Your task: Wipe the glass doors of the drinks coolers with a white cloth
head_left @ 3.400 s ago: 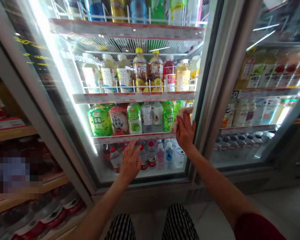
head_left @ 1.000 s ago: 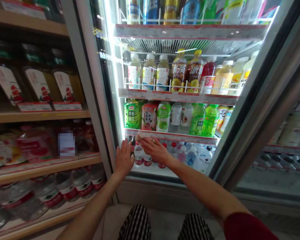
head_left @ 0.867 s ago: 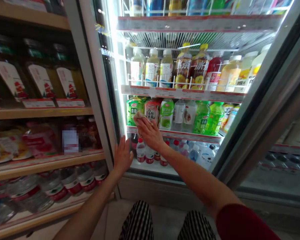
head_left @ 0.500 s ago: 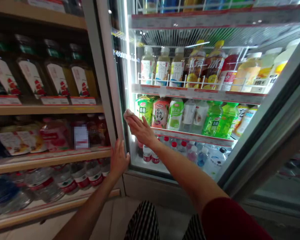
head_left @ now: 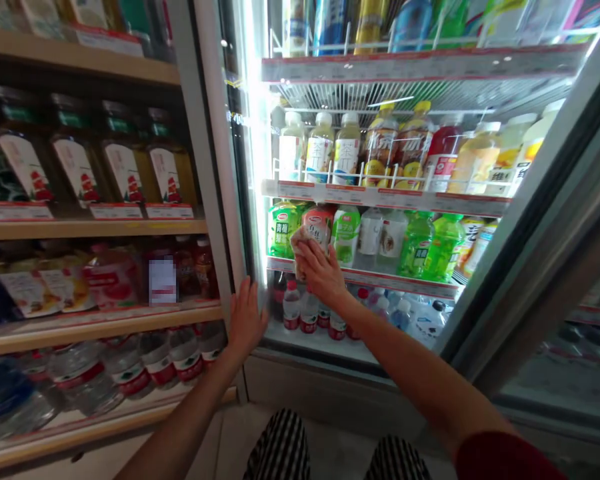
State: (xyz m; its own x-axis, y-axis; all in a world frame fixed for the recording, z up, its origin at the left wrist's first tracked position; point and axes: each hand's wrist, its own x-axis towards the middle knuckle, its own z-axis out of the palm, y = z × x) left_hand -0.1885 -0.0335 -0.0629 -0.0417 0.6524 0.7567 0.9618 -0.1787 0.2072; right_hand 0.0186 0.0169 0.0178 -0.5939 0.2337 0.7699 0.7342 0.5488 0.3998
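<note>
My right hand [head_left: 323, 272] holds a pale, crumpled cloth [head_left: 300, 250] under its fingers, in front of the cooler's middle shelf of bottles. Behind the cloth, a red-labelled drink bottle [head_left: 321, 223] is partly covered. A green bottle [head_left: 281, 230] stands left of it, and a green-and-white bottle [head_left: 346, 233] to the right. My left hand [head_left: 247, 317] lies against the cooler's left frame [head_left: 225, 200], its fingers stretched out and holding nothing. Whether the cloth touches glass or hangs just in front of the bottles I cannot tell.
Wooden shelves [head_left: 100, 230] with juice bottles [head_left: 123, 157] and water bottles [head_left: 155, 360] stand at the left. A thick metal door frame [head_left: 525, 267] slants along the right. Small red-capped bottles [head_left: 291, 307] fill the cooler's bottom. My knees [head_left: 280, 447] are below, over the tiled floor.
My right hand has moved right and slightly down with the cloth, from the cooler's left edge to before the red-labelled bottle. My left hand has shifted slightly right. The view has tilted up a little.
</note>
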